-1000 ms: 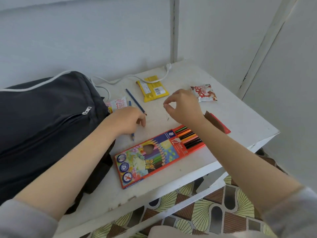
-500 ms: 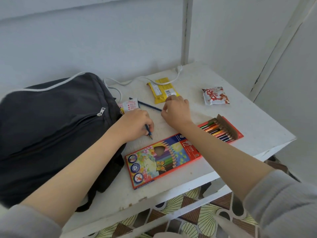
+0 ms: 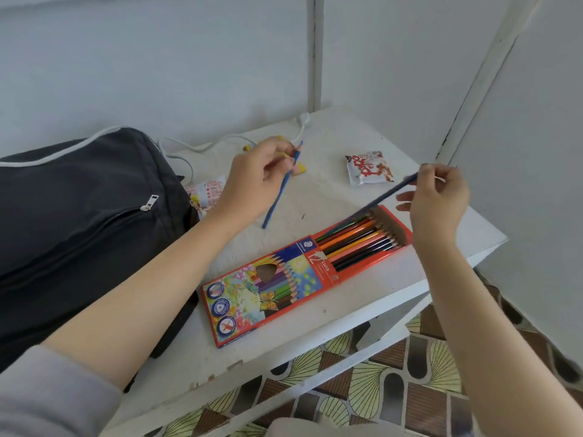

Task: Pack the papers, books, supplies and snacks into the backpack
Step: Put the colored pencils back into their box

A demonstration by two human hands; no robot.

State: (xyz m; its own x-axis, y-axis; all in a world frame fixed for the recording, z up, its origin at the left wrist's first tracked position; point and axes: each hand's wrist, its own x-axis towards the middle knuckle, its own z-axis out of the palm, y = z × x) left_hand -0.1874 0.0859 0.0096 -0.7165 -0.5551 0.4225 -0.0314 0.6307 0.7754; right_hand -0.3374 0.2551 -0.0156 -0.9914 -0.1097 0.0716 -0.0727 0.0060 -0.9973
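Note:
A black backpack (image 3: 79, 222) lies zipped on the left of the white table (image 3: 331, 313). An orange box of colour pencils (image 3: 284, 279) lies near the front edge, its right end open with pencils showing. My left hand (image 3: 252, 181) holds a blue pencil (image 3: 277, 200) above the table, tip up. My right hand (image 3: 438, 197) pinches a dark blue pencil (image 3: 388, 197) whose lower end reaches the open box. A yellow snack (image 3: 299, 167) is mostly hidden behind my left hand. A red and white snack packet (image 3: 367, 168) lies at the back right.
A small pink and white packet (image 3: 208, 189) sits against the backpack. A white cable (image 3: 220, 143) runs along the back of the table by the wall. The table's right corner ends near a wall. Patterned floor tiles (image 3: 378, 389) lie below.
Both hands have lifted off the table, each with a pencil. The right hand has moved right and tilts its dark pencil toward the open end of the box.

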